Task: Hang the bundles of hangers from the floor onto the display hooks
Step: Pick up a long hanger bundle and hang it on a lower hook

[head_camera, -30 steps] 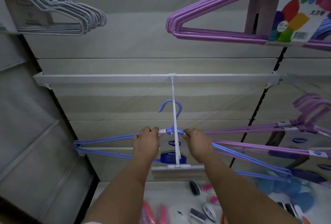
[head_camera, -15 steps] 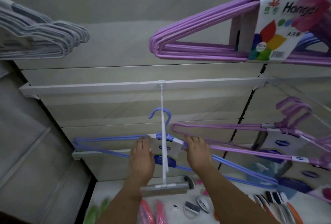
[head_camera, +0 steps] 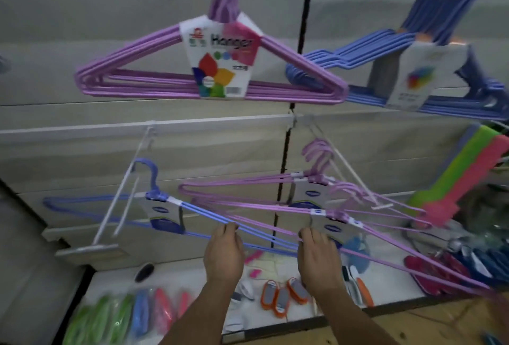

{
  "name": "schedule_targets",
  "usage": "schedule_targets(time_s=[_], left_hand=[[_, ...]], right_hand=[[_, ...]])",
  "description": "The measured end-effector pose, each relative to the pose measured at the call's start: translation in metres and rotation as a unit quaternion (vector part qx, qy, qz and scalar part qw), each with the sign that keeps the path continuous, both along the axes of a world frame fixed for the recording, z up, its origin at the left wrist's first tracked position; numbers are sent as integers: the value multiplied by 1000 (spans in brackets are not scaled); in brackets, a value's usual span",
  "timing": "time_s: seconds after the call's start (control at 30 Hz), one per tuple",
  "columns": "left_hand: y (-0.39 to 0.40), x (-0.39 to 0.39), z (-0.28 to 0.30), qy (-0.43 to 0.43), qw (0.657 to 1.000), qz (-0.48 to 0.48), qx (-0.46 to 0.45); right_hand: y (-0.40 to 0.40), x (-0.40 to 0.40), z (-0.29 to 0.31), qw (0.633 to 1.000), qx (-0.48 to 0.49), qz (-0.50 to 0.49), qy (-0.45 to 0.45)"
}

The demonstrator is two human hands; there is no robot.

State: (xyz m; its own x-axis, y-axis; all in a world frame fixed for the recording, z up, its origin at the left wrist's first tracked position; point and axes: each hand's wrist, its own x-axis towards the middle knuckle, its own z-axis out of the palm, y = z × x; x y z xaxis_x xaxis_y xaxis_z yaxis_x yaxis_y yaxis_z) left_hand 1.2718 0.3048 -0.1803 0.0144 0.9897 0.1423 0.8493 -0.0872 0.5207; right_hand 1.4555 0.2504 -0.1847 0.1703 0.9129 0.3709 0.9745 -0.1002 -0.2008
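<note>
So the blue hanger bundle point(head_camera: 165, 207) is already up on the white display hook point(head_camera: 121, 193), its top hook looped over the prong near the wall end, so that one looks hung. Both hands are on its right arm: the left hand point(head_camera: 224, 253) has its fingers curled over the blue wires, and the right hand point(head_camera: 319, 256) grips further along, right where the blue wires cross the lower purple bundle point(head_camera: 333, 215). I can't tell if the right fingers have blue, purple or both. My guess is they're holding it there to level or untangle it, since the two bundles overlap and would snag. Room is tight on the right: a second purple bundle point(head_camera: 308, 179) hangs on the neighbouring hook point(head_camera: 349, 168), and the wires fan out toward the green and pink stack point(head_camera: 468, 179). Left of the blue bundle there's open wall. Overhead, the big purple pack point(head_camera: 220, 55) hangs well above the hands, with a blue pack point(head_camera: 407, 74) beside it. Below, the shelf point(head_camera: 192, 275) holds brushes.
</note>
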Motion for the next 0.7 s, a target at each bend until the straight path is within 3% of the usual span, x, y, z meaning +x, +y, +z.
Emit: schedule_targets(time_s=[0.17,0.43,0.7], left_hand=[[-8,72,33,0,1000,-23,-3],[2,136,34,75,988,-124,-55],[30,163,5,145,964,-187,-126]], right_hand=[[-23,73,26,999,11,-42,-15],[-4,135,22,988,-136,-67,34],[36,151,11,967,-253,-35,-21]])
